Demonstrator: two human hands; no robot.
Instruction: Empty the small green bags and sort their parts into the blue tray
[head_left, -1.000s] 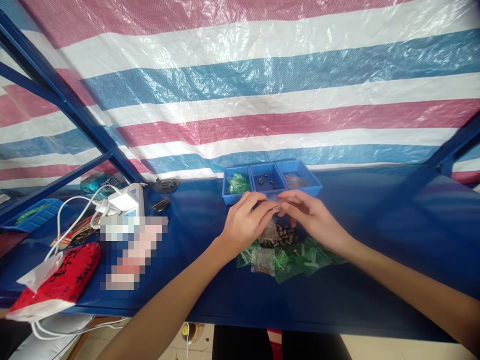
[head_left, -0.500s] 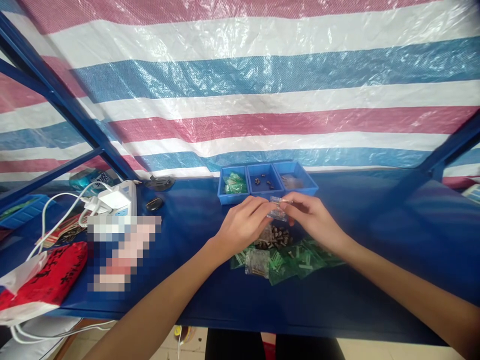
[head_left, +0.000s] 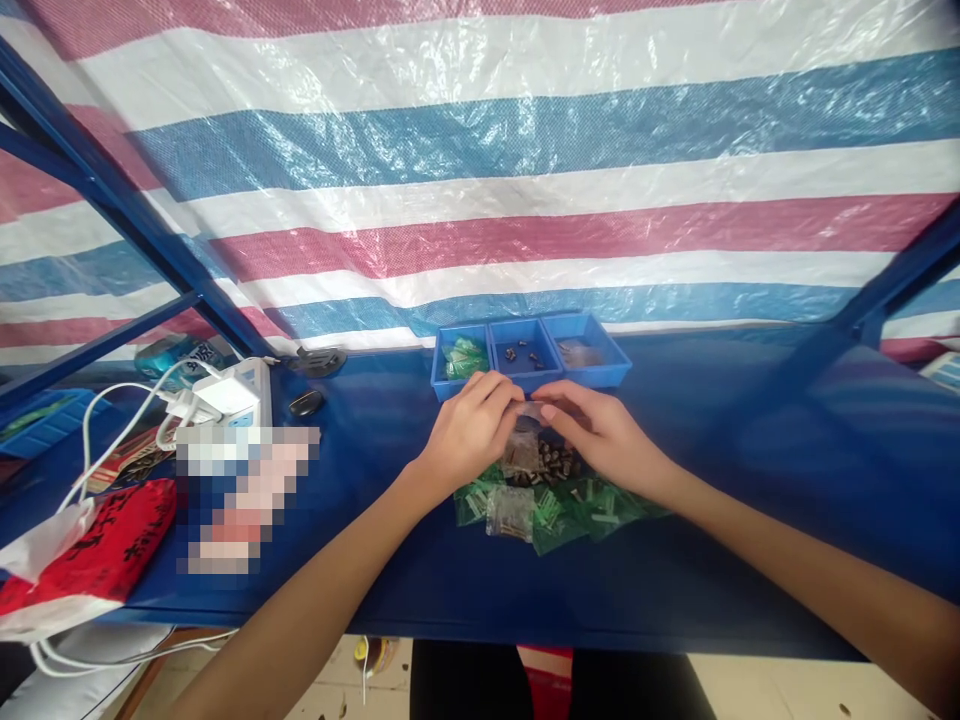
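The left hand (head_left: 469,435) and right hand (head_left: 600,435) meet fingertip to fingertip, each grip pinching one edge of a small clear bag (head_left: 529,412), which keeps its mouth accessible. The bag hangs just above the loose dark parts (head_left: 553,462) and green packets (head_left: 592,503) on the bench (head_left: 750,480), near the three blue trays (head_left: 525,355).

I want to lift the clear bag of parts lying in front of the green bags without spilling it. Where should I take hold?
Probably pinch the clear bag by its far edge, coming from above. It lies flat on the blue table with the small parts settled toward the near end, and green bags crowd its right side.
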